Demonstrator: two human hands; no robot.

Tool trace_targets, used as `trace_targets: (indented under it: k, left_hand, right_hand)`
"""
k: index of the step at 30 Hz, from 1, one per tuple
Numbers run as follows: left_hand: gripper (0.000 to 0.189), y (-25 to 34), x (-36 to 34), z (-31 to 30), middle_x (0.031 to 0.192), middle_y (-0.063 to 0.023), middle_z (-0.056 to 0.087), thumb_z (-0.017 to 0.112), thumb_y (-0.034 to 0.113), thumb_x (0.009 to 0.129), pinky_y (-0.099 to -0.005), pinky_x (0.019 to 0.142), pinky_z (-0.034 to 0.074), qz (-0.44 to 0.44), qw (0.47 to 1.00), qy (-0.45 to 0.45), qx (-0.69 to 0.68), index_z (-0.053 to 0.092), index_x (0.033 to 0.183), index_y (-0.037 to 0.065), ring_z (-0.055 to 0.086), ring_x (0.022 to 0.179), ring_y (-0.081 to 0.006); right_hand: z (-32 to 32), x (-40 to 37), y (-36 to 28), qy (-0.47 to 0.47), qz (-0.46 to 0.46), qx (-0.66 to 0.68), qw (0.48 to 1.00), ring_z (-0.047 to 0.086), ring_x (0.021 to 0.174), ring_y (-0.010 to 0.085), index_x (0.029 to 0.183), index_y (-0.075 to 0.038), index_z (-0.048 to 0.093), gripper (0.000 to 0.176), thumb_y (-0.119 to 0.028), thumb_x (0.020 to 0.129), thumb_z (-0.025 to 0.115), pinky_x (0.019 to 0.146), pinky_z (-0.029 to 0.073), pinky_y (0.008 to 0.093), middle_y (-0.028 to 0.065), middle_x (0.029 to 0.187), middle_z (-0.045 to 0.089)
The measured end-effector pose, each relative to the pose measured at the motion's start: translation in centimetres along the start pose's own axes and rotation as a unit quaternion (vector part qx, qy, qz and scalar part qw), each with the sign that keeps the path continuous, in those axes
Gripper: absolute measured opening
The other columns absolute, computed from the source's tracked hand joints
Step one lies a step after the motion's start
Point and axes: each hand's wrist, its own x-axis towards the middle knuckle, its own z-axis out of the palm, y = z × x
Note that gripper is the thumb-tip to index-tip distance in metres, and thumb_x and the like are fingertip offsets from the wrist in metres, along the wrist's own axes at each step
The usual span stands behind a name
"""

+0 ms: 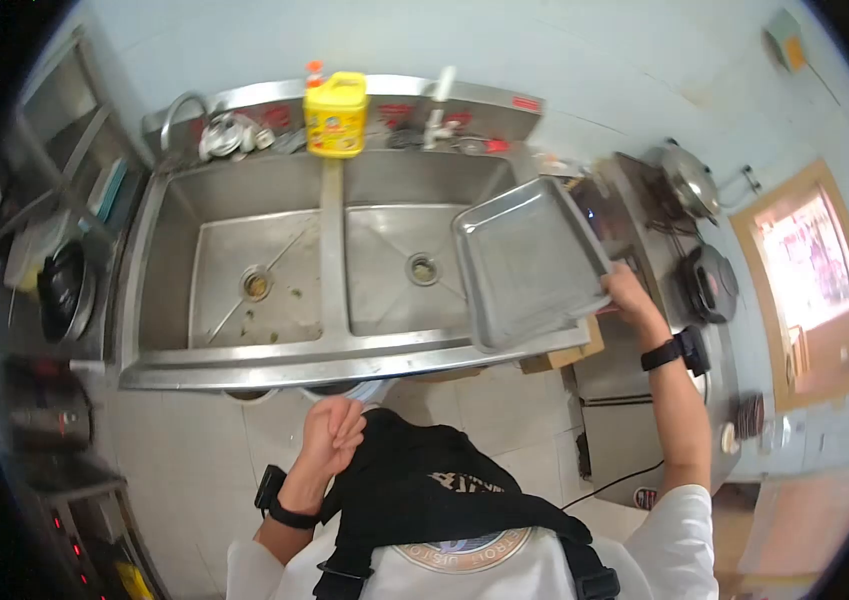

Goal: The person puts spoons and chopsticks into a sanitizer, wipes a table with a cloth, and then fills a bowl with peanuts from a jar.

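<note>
My right hand (628, 292) grips the right edge of a rectangular metal tray (534, 265), tilted over the right end of the sink. The tray has a raised rim and looks bare inside. My left hand (332, 432) is curled in front of my body, below the front edge of the sink, and I make out nothing in it. Beneath the tray's left side lies the right basin (384, 250) with its drain. Bits of food scraps lie around the drain of the left basin (219, 250).
A yellow jug (336, 118) stands behind the divider, with a faucet (182, 110) at back left and a white tap (438, 115) further right. Shelving with bowls (69, 290) flanks the left; a counter with a lidded pot (689, 180) and black appliance (710, 283) flanks the right.
</note>
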Motion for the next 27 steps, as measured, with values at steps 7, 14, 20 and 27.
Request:
trace_targets:
  k: [7, 14, 20, 27]
  left_hand:
    - [0.033, -7.7, 0.0, 4.2, 0.047, -0.0004, 0.029, 0.038, 0.002, 0.079, -0.0187, 0.032, 0.017, -0.107, 0.994, -0.009, -0.010, 0.033, 0.048, 0.012, 0.025, 0.037, -0.0066]
    - [0.029, -17.2, -0.8, 9.1, 0.050, 0.0004, 0.032, 0.041, 0.010, 0.079, -0.0208, 0.032, 0.019, -0.218, 0.972, -0.061, 0.059, 0.033, 0.052, 0.013, 0.024, 0.037, -0.0075]
    - [0.029, -23.7, -5.0, 9.2, 0.049, -0.0009, 0.031, 0.041, 0.012, 0.075, -0.0229, 0.037, 0.020, -0.334, 0.940, -0.010, 0.077, 0.032, 0.047, 0.011, 0.025, 0.040, -0.0103]
    - [0.018, -24.7, -9.4, 6.3, 0.053, 0.0048, 0.031, 0.043, 0.006, 0.080, -0.0201, 0.035, 0.019, -0.188, 0.980, 0.006, 0.071, 0.040, 0.064, 0.013, 0.027, 0.042, -0.0065]
  right_hand:
    - [-1.6, -7.4, 9.6, 0.139, 0.060, 0.219, 0.964, 0.052, 0.052, 0.0189, 0.057, 0.002, 0.047, 0.011, 0.000, 0.067, 0.051, 0.042, 0.049, 0.0371, 0.0039, 0.056, 0.043]
    - [-3.3, -17.0, 21.5, 0.101, 0.076, 0.340, 0.932, 0.051, 0.064, 0.0141, 0.098, 0.005, 0.049, 0.034, -0.003, 0.064, 0.046, 0.049, 0.045, 0.0265, 0.0061, 0.078, 0.051]
    - [-0.8, -21.0, 30.8, 0.195, -0.020, 0.352, 0.915, 0.045, 0.063, 0.0117, 0.097, 0.003, 0.048, 0.032, -0.004, 0.066, 0.048, 0.055, 0.038, 0.0248, 0.0035, 0.076, 0.049]
    - [5.4, -29.6, 35.6, 0.229, 0.047, 0.445, 0.864, 0.050, 0.074, 0.0160, 0.102, -0.001, 0.045, 0.037, -0.004, 0.065, 0.049, 0.066, 0.043, 0.0296, 0.0044, 0.079, 0.050]
